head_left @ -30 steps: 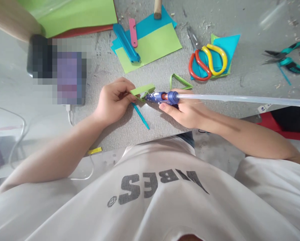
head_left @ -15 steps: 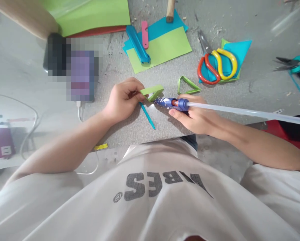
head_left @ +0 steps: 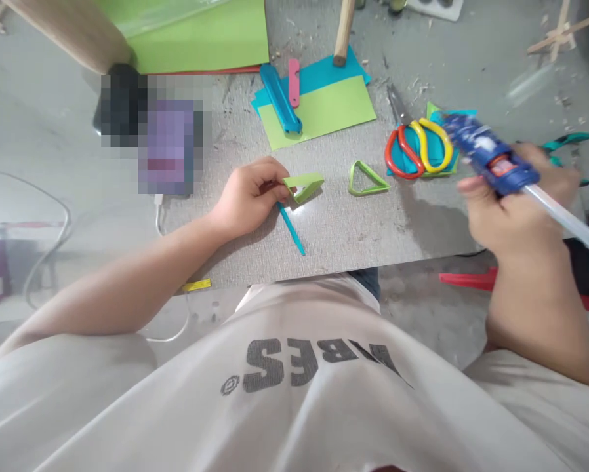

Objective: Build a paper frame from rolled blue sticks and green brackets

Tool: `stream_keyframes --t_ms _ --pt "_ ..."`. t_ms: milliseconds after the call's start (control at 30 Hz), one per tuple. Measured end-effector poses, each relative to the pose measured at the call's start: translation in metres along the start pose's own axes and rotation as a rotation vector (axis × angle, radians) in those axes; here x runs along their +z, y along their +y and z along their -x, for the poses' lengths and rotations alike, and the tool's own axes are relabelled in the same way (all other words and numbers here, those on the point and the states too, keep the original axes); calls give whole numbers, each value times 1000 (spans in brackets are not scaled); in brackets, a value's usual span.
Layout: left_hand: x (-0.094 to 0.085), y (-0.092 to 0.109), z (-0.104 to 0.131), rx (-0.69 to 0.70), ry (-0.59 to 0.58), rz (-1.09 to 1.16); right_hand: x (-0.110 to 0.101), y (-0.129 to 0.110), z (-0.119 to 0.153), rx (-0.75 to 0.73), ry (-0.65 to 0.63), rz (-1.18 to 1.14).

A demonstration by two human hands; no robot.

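Note:
Between the thumb and fingers of my left hand (head_left: 252,198) is a folded green paper strip (head_left: 308,186), bent into a loop. A thin blue stick (head_left: 291,231) lies under that hand, pointing toward the table's near edge. My right hand (head_left: 513,210) is wrapped round a blue hot glue gun (head_left: 491,157), raised at the right with a long translucent glue stick (head_left: 565,213) coming out of its back. Another green paper triangle (head_left: 367,179) rests on the table between the two hands. Scissors (head_left: 417,147) with red and yellow handles lie just left of the glue gun.
Blue and green paper sheets (head_left: 324,118) lie ahead, carrying a blue cutter (head_left: 281,98) and a pink tool (head_left: 293,82). A wooden stick (head_left: 344,33) stands behind them. Pliers (head_left: 567,141) are partly hidden behind my right hand. A blurred phone-like device (head_left: 169,147) with a cable sits at left.
My right hand has carried the glue gun away from the green strip, up and to the right. My left hand still pinches the strip, almost in the same spot.

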State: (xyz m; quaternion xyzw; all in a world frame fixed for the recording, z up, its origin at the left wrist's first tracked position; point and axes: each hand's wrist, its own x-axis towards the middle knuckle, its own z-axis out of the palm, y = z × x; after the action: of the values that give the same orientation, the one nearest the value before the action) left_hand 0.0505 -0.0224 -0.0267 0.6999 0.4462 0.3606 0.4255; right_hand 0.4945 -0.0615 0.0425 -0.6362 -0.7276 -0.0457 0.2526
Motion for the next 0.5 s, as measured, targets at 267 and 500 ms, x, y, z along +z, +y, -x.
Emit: stream_keyframes --t_ms 267,500 --pt "0 -3 -2 -17 46 34 5 74 -48 27 -327 314" --pt "3 -12 -7 -7 140 245 24 2 -57 13 -131 407"
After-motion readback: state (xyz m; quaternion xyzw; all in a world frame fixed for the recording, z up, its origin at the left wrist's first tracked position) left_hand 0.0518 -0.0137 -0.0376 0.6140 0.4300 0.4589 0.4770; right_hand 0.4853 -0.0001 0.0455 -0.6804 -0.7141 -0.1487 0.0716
